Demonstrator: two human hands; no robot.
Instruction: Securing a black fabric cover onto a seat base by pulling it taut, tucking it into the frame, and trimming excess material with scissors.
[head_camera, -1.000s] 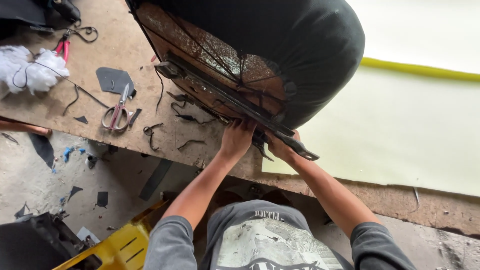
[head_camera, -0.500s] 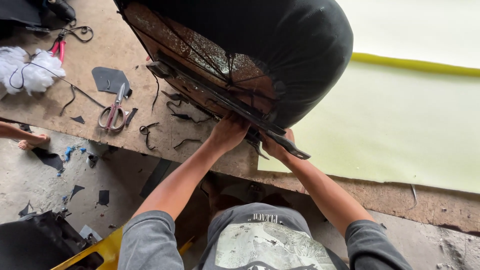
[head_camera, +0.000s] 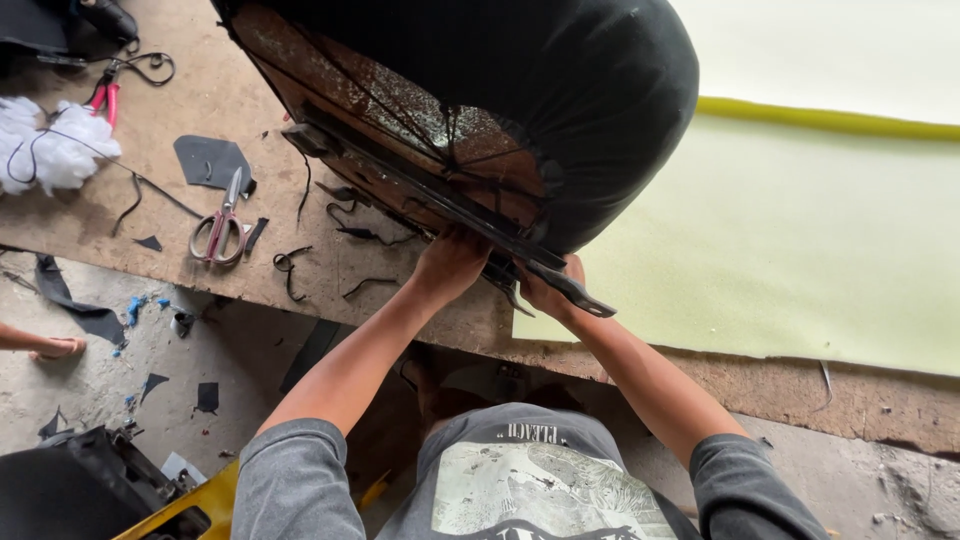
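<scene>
Seat: black-covered seat cushion (head_camera: 520, 90) lying underside-up on the tabletop (head_camera: 230, 110), rusty pan showing, near its front edge.
Rail: black metal rail (head_camera: 450, 205) runs diag. across the underside.
L hand (head_camera: 450, 265): pressed on the rail's lower edge, fingers tucked under; grip hidden, can't tell.
R hand (head_camera: 550, 290): at the rail's end, mostly hidden behind it; grip can't tell.
Foam: pale green sheet (head_camera: 780, 240) just beside the seat, R side.
Scissors (head_camera: 222, 222): flat on the tabletop, well L of the hands, w/ black scraps around.
</scene>
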